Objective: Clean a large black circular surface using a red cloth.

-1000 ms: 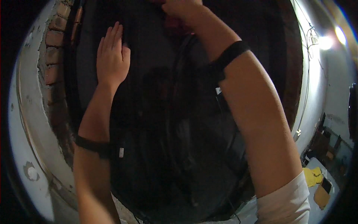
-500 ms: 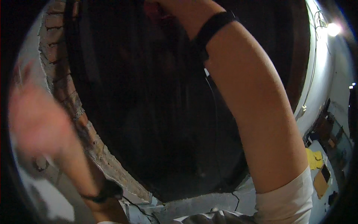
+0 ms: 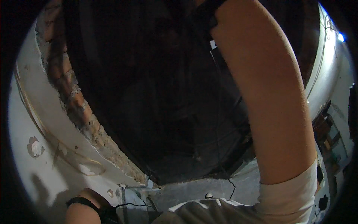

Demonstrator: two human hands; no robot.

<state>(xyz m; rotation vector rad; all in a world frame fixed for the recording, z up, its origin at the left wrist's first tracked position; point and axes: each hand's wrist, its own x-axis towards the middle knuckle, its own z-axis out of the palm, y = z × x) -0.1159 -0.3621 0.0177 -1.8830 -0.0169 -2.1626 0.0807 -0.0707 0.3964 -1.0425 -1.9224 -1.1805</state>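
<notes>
My right arm (image 3: 274, 97) reaches up across a large dark, faintly reflecting pane (image 3: 160, 112). A black band (image 3: 209, 11) circles its wrist at the top edge, and the hand itself lies beyond the picture. At the lower left my left hand (image 3: 93, 195) shows only as a small, foreshortened part past another black wristband (image 3: 85, 203). Its fingers are hidden, so I cannot see whether it holds anything. Pale wall lies around it. A thin dark cable (image 3: 126, 204) runs from beside that wrist to the right.
Rough exposed brick (image 3: 80, 100) borders the pane on the left, next to a white wall (image 3: 26, 119) with a round hole patch (image 3: 36, 147). Below is a grey ledge (image 3: 186, 186). A cable (image 3: 218, 130) hangs before the pane. A bright lamp (image 3: 341, 37) glows at the upper right.
My left hand, blurred and raised at the left before, has dropped to the lower left. My right arm has moved higher, taking its hand and a reddish thing there out of view.
</notes>
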